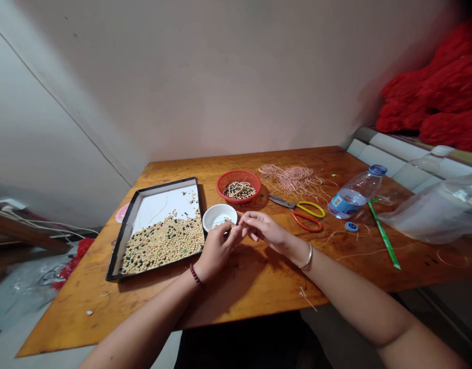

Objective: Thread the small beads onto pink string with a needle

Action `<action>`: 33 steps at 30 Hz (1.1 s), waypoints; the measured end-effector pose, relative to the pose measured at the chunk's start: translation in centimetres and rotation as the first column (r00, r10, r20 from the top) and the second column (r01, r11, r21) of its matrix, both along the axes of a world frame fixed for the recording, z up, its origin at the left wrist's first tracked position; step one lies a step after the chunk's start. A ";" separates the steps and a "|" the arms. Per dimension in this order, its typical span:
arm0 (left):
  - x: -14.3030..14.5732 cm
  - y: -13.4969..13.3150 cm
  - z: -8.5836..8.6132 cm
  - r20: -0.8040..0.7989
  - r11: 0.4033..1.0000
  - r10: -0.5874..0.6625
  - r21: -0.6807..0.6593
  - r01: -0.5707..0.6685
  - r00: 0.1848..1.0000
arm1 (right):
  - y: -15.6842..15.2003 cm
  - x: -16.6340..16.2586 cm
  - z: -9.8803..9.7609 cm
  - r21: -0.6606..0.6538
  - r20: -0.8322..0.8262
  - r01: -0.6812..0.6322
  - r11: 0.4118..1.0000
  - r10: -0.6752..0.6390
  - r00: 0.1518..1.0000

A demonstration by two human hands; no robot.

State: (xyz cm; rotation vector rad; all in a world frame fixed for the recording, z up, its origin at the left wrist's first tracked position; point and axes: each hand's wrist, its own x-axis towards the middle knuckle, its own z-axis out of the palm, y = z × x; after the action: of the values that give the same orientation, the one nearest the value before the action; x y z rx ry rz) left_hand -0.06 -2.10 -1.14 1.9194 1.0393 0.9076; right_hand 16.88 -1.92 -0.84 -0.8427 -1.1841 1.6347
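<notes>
My left hand (221, 247) and my right hand (267, 231) meet just in front of a small white bowl (210, 218), fingertips almost touching. Both hands are closed in a pinch; whatever lies between the fingers is too small to make out. A few pale beads (227, 219) show in the bowl, partly hidden by my left hand. On the left, a black-edged tray (153, 190) holds many cream beads (162, 246) mixed with dark and a few coloured ones. Behind the hands stands a red plastic basket (221, 180) with strung beads (240, 190) inside.
Orange-and-yellow-handled scissors (293, 206) lie right of the basket, near a tangle of pink cord (291, 179). Further right are a tilted water bottle (351, 197), its blue cap (351, 226), a green strip (385, 238) and a clear plastic bag (424, 215). Red bundles (435, 92) are piled beyond.
</notes>
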 end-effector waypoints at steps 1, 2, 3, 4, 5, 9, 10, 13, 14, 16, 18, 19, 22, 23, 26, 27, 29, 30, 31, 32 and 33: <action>0.0 0.0 0.0 0.004 1.000 0.003 -0.006 -0.003 1.000 | 0.0 0.0 0.1 -0.012 -0.016 -0.001 1.000 0.001 1.000; 0.0 0.0 0.0 0.015 1.000 0.004 -0.020 -0.004 1.000 | -0.1 0.1 0.1 -0.023 -0.031 0.000 1.000 -0.001 1.000; 0.0 0.0 0.0 0.030 0.999 0.003 -0.042 -0.001 1.000 | -0.2 0.1 0.2 -0.032 -0.046 0.002 1.000 -0.003 0.999; -0.1 0.0 0.0 0.048 0.998 0.000 -0.067 0.004 0.999 | -0.2 0.2 0.2 -0.039 -0.062 0.003 0.999 -0.005 0.998; -0.1 0.0 0.1 0.066 0.996 -0.006 -0.091 0.012 0.998 | -0.3 0.2 0.2 -0.047 -0.081 0.002 0.999 -0.006 0.997; 0.0 0.2 0.3 0.156 0.978 -0.037 -0.199 0.068 0.987 | -0.3 0.5 0.1 -0.108 -0.160 -0.010 0.994 -0.007 0.987; 0.1 0.3 0.4 0.182 0.970 -0.043 -0.230 0.084 0.982 | -0.3 0.6 0.1 -0.127 -0.174 -0.011 0.992 -0.011 0.985; 0.2 0.3 0.7 0.257 0.941 -0.051 -0.311 0.132 0.965 | -0.2 0.7 0.1 -0.178 -0.197 -0.008 0.984 -0.028 0.980; 0.2 0.3 0.8 0.282 0.931 -0.053 -0.332 0.149 0.958 | -0.2 0.7 0.2 -0.193 -0.202 -0.007 0.981 -0.033 0.979; 0.3 0.2 1.0 0.330 0.912 -0.057 -0.367 0.184 0.942 | -0.1 0.7 0.3 -0.215 -0.210 -0.009 0.977 -0.037 0.977; 0.3 0.1 1.2 0.354 0.900 -0.058 -0.387 0.203 0.933 | -0.1 0.7 0.4 -0.227 -0.217 -0.017 0.974 -0.034 0.976; 0.3 0.1 1.3 0.354 0.897 -0.058 -0.393 0.204 0.933 | -0.1 0.7 0.4 -0.228 -0.221 -0.022 0.973 -0.030 0.975; 0.3 0.2 1.4 0.336 0.895 -0.061 -0.398 0.200 0.940 | -0.1 0.8 0.3 -0.222 -0.226 -0.030 0.975 -0.021 0.974; 0.3 0.2 1.3 0.332 0.895 -0.066 -0.397 0.203 0.941 | -0.1 0.8 0.2 -0.220 -0.226 -0.029 0.975 -0.022 0.974; 0.4 0.3 1.1 0.351 0.897 -0.072 -0.387 0.214 0.934 | -0.1 0.9 0.2 -0.226 -0.222 -0.025 0.974 -0.027 0.975; 0.4 0.3 1.1 0.362 0.897 -0.068 -0.385 0.216 0.930 | -0.1 0.9 0.2 -0.225 -0.222 -0.026 0.974 -0.025 0.975; 0.5 0.2 1.1 0.378 0.898 -0.056 -0.386 0.212 0.924 | 0.0 0.9 0.2 -0.217 -0.223 -0.030 0.976 -0.019 0.975; 0.5 0.2 1.1 0.382 0.896 -0.051 -0.391 0.211 0.923 | 0.0 0.8 0.2 -0.209 -0.224 -0.034 0.977 -0.014 0.975; 0.5 0.2 1.2 0.385 0.892 -0.047 -0.399 0.213 0.922 | 0.0 0.8 0.2 -0.202 -0.225 -0.038 0.979 -0.009 0.974; 0.5 0.1 1.3 0.387 0.887 -0.047 -0.408 0.217 0.921 | 0.0 0.8 0.2 -0.196 -0.225 -0.041 0.980 -0.004 0.974; 0.5 0.1 1.3 0.389 0.882 -0.048 -0.416 0.222 0.920 | 0.0 0.7 0.2 -0.192 -0.223 -0.045 0.980 0.001 0.975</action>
State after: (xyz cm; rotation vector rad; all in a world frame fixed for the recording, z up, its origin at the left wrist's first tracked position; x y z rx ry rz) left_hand 0.47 -1.97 0.18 1.3463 0.7896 0.8159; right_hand 17.62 -1.95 -0.68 -0.7457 -0.8905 1.8337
